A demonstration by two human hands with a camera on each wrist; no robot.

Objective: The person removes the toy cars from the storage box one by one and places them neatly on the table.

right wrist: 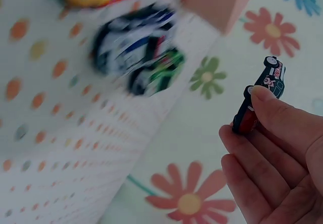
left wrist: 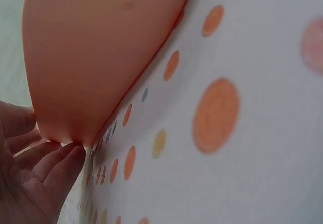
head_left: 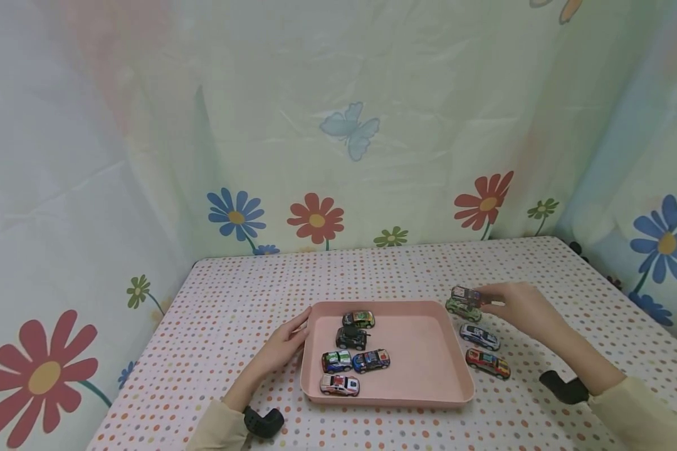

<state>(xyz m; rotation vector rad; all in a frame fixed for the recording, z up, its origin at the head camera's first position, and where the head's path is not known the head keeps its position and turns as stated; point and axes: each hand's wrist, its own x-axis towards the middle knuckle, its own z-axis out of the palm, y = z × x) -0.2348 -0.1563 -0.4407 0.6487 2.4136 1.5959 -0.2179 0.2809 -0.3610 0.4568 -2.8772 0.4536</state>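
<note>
My right hand pinches a dark toy car between thumb and fingers, just above a green toy car beside the tray's right side. The right wrist view shows the held toy car with red and white markings, off the table. A white-and-blue toy car and a red-and-yellow toy car stand in line nearer the front. At the left, my left hand rests its fingers against the side of the pink tray. Extended fingertips touch the tray's outer wall in the left wrist view.
Several toy cars stand in the tray's left half, among them a black one, a blue one and a white-and-red one. The table has a dotted cloth. A flowered curtain hangs behind it.
</note>
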